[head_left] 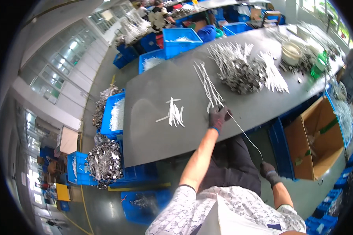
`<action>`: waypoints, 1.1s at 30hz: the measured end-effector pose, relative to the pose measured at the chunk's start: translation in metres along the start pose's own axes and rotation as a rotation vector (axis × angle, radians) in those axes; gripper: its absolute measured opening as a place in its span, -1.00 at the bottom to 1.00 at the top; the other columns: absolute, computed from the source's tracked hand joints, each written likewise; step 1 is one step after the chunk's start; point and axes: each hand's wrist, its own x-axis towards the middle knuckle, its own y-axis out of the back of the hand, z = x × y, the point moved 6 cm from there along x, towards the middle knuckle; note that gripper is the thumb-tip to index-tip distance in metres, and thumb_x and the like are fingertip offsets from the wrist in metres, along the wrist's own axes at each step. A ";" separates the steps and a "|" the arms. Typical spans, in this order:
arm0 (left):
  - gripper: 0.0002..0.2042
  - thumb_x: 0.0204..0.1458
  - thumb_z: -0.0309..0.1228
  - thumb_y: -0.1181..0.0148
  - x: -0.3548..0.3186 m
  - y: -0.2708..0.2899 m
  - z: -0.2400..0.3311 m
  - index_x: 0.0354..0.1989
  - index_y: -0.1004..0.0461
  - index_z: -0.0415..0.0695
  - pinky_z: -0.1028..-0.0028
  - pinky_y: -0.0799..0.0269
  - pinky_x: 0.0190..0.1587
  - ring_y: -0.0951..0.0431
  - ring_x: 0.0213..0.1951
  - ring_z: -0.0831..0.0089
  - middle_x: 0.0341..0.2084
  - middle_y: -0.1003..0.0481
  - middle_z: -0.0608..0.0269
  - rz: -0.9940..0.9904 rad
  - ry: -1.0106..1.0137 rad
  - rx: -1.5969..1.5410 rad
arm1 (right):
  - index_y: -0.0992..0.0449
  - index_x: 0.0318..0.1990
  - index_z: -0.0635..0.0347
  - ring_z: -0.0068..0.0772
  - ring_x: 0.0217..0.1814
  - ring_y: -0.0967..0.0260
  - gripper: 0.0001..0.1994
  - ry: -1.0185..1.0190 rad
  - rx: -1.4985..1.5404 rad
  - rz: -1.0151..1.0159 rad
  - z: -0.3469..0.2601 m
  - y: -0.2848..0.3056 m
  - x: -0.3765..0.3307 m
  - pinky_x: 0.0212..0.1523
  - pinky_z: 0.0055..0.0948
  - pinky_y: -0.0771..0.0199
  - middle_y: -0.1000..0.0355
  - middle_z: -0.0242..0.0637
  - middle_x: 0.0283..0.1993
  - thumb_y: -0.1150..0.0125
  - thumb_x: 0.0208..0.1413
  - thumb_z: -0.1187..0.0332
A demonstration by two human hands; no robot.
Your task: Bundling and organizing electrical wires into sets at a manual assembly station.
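A thin white cable (245, 135) stretches taut between my two gloved hands. My left hand (219, 116), in a dark glove, is closed on it over the table's near edge. Several more white cables (209, 84) run from that hand across the tabletop, away from me. My right hand (268, 171) is closed on the cable's other end, lower and to the right, off the table. Its fingers hide that end. To the left of my left hand, a small loose pile of short white strips (174, 113) lies on the dark table (143, 129).
A large bundle of cables with dark ends (241, 72) and a white bunch (273, 72) lie at the far right. Blue bins (180, 41) stand beyond the table, others (113, 117) at its left. A cardboard box (315, 137) stands right of me, below a white tub (291, 53).
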 end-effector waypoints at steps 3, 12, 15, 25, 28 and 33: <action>-0.87 0.17 -0.40 -0.24 -0.003 -0.010 -0.015 -0.31 -0.55 -0.22 0.48 -0.61 -0.36 -0.64 -0.44 0.48 -0.47 -0.60 0.23 -0.178 0.068 0.085 | -0.57 -0.17 0.23 0.25 -0.04 -0.53 -0.78 0.050 -0.025 -0.147 0.024 -0.011 -0.009 -0.05 0.01 -0.54 -0.56 0.17 -0.14 -0.09 0.14 0.34; -0.82 0.22 -0.33 -0.24 -0.081 -0.075 -0.081 -0.21 -0.58 -0.22 0.43 -0.63 -0.22 -0.64 -0.34 0.48 -0.36 -0.62 0.25 -0.381 0.184 0.131 | -0.55 -0.04 0.19 0.26 -0.03 -0.47 -0.64 0.202 0.599 0.306 -0.151 0.173 -0.001 -0.07 0.00 -0.47 -0.56 0.09 -0.13 -0.06 0.30 0.07; -0.75 0.21 -0.26 -0.29 -0.081 -0.070 -0.050 -0.20 -0.63 -0.23 0.48 -0.57 -0.18 -0.61 -0.33 0.54 -0.36 -0.62 0.30 -0.382 0.118 0.196 | -0.56 -0.11 0.20 0.09 -0.24 -0.55 -0.63 0.290 0.596 0.340 -0.143 0.162 0.005 -0.23 -0.12 -0.50 -0.59 0.00 -0.26 -0.05 0.32 0.05; -0.76 0.23 -0.31 -0.29 -0.114 -0.038 -0.059 -0.14 -0.67 -0.26 0.53 -0.50 -0.09 -0.58 -0.22 0.58 -0.28 -0.66 0.29 -0.403 0.008 0.467 | -0.58 -0.20 0.16 -0.56 -0.51 -0.32 -0.62 0.256 1.300 0.047 -0.185 0.173 0.031 -0.49 -0.48 -0.29 -0.44 -0.34 -0.48 0.03 0.39 0.06; -0.75 0.25 -0.33 -0.26 -0.112 -0.028 -0.061 -0.08 -0.64 -0.27 0.53 -0.50 -0.08 -0.59 -0.21 0.58 -0.25 -0.66 0.27 -0.359 0.029 0.334 | -0.55 -0.12 0.19 -0.53 -0.51 -0.33 -0.63 0.421 1.100 0.121 -0.196 0.166 0.045 -0.47 -0.45 -0.34 -0.48 -0.28 -0.42 0.05 0.41 0.08; -0.75 0.26 -0.34 -0.24 -0.086 -0.010 -0.064 -0.07 -0.62 -0.28 0.52 -0.51 -0.07 -0.60 -0.20 0.55 -0.25 -0.66 0.27 -0.319 0.028 0.359 | -0.47 0.05 0.25 -0.46 -0.52 -0.37 -0.59 0.748 0.628 0.578 -0.223 0.175 0.071 -0.44 -0.39 -0.42 -0.54 -0.18 -0.31 0.08 0.42 0.07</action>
